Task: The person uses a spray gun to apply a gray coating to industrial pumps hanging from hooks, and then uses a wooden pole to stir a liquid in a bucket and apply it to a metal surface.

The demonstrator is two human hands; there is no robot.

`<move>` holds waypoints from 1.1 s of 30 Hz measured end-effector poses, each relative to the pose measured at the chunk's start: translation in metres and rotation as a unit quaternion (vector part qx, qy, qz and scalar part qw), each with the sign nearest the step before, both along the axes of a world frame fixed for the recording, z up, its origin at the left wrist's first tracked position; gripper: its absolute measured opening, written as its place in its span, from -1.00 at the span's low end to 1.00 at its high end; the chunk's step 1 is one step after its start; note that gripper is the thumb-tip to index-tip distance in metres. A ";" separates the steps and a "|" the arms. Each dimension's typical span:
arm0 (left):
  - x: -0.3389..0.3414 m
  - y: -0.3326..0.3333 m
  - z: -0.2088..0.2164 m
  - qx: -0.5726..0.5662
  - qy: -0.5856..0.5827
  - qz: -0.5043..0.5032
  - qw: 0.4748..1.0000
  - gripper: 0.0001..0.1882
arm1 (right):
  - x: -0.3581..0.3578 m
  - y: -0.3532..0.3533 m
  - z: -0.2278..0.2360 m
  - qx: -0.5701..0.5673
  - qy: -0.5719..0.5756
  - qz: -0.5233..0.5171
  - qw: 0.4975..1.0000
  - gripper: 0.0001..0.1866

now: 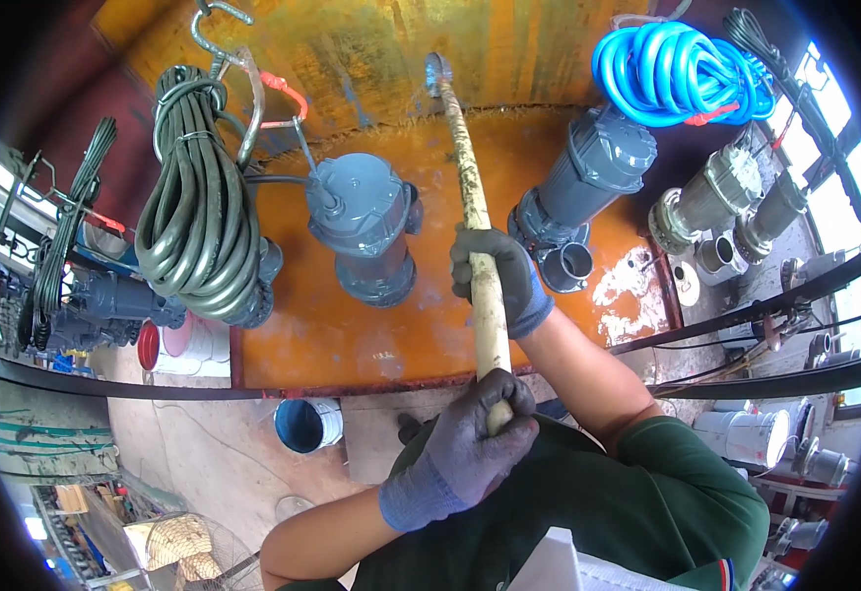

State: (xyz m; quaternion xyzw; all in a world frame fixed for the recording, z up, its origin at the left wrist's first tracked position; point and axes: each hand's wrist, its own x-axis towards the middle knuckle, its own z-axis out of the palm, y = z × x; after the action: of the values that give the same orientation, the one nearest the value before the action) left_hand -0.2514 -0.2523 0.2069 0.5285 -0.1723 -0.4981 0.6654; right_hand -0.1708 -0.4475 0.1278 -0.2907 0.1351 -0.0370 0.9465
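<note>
Both gloved hands hold a long, pale, stained pole (468, 182), which slants up and away from me. My left hand (465, 438) is closed around its near end, with the tip showing past the thumb. Farther along, my right hand (499, 276) grips the shaft. At the far end is a small bluish head (437, 74), against the stained yellow back wall (352, 49); its exact kind cannot be made out. To the left of the pole, a blue-grey motor pump (362, 212) hangs over the orange floor (430, 340). Another blue-grey pump (598, 163) is to the right.
A dark cable coil (199, 187) hangs from hooks at left, a blue hose coil (682, 74) at upper right. More metal pumps (716, 192) stand at right. A dark rail (155, 389) crosses in front of me. Below it are a bucket (327, 426) and a caged fan (179, 542).
</note>
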 end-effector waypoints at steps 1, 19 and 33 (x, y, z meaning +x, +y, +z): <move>0.002 -0.001 -0.001 -0.002 0.026 0.005 1.000 -0.74 | 0.004 -0.003 -0.002 0.018 0.029 -0.005 0.999 -0.67; 0.054 0.017 -0.046 0.073 -0.029 -0.012 0.997 -0.79 | 0.078 -0.047 -0.098 0.179 0.060 -0.048 0.981 -0.73; 0.170 -0.076 -0.095 0.006 -0.005 0.031 0.999 -0.83 | 0.136 -0.101 -0.114 0.176 0.101 -0.092 0.975 -0.81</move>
State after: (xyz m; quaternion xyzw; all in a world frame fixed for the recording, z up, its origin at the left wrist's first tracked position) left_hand -0.0810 -0.3285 0.1116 0.5402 -0.1560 -0.4756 0.6765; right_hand -0.0352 -0.5481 0.0140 -0.1077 0.2607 -0.0704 0.9568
